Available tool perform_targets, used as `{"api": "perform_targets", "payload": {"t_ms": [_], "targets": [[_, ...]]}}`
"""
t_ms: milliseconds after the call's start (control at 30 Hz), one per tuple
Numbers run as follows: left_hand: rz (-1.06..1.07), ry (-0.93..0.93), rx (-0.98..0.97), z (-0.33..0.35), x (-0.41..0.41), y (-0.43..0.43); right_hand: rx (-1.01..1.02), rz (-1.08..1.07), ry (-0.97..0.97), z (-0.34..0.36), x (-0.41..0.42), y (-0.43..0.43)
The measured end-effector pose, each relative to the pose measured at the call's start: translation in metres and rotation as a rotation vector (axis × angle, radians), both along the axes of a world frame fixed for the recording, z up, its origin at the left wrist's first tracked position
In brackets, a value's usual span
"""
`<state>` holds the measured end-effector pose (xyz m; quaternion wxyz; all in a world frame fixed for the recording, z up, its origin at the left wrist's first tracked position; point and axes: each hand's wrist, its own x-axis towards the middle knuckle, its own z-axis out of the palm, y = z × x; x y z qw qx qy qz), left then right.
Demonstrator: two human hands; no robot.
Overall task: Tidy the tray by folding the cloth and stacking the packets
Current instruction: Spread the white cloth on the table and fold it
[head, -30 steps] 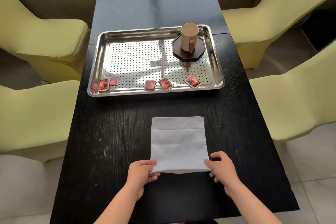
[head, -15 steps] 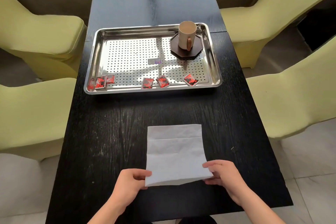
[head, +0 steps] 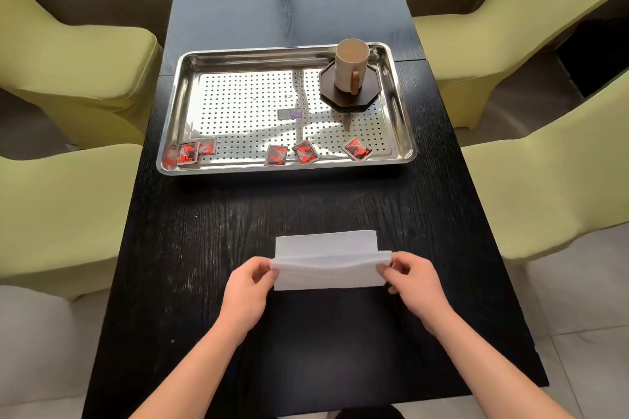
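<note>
Left hand [head: 250, 286] and right hand [head: 413, 279] farther forward, cloth [head: 326, 269] half-folded now.

both hands [head: 250, 286] [head: 413, 277] pinching, forearms extended

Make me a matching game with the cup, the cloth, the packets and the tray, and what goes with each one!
1 cup
2 cloth
3 red packets
4 tray

A shiny metal with holes
B pinched by the left hand and right hand
C on the dark coaster
D along the tray's near edge

Pairs: 1-C, 2-B, 3-D, 4-A
</note>
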<state>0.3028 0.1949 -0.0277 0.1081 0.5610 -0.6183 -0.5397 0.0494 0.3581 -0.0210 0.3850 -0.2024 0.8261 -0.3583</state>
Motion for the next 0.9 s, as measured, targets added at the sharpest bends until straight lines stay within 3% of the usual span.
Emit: {"api": "perform_targets", "payload": {"t_ms": [267, 467, 700, 900], "targets": [[0.095, -0.036, 0.268, -0.011, -0.019, -0.011, 0.065, -0.050, 0.041, -0.018, -0.008, -0.036], [0.107, -0.189, 0.186, -0.016, -0.015, 0.000, 0.098, -0.063, -0.085, -0.021, 0.000, -0.018], [0.115, -0.203, 0.143, -0.022, -0.012, 0.010, 0.027, -0.031, 0.069, -0.022, 0.004, -0.012], [0.089, -0.362, 0.072, -0.025, -0.020, 0.008, 0.075, -0.020, 0.117, -0.032, 0.006, -0.032]]}}
